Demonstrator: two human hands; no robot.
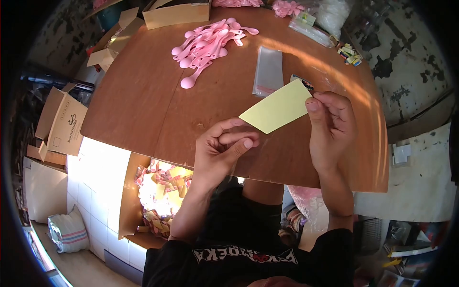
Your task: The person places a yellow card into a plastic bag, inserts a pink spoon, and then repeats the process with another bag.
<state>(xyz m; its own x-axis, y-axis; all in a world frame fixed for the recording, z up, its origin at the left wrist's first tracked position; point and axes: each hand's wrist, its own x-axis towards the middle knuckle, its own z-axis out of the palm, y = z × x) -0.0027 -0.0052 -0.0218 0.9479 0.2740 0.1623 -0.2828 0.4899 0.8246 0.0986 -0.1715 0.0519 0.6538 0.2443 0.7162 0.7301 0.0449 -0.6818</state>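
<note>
My right hand (332, 124) pinches a pale yellow card (277, 106) by its right end, thumb on the near face. The card is tilted above the table. My left hand (222, 150) is near the card's lower left corner, its fingers curled and the thumb pressed toward them. Whether those fingers touch the card, or hold something thin, I cannot make out. Behind the card lies a stack of clear plastic sleeves (268, 69). A small dark printed piece (302, 80) is partly hidden by the card. Farther back is a pile of pink plastic spoons (205, 45).
The brown wooden table (143, 95) has a curved far edge. An open cardboard box (177, 14) stands at the back. Small colourful packets (350, 55) and plastic bags (315, 28) lie back right. Below the front edge, a carton (131, 201) holds many packed pieces.
</note>
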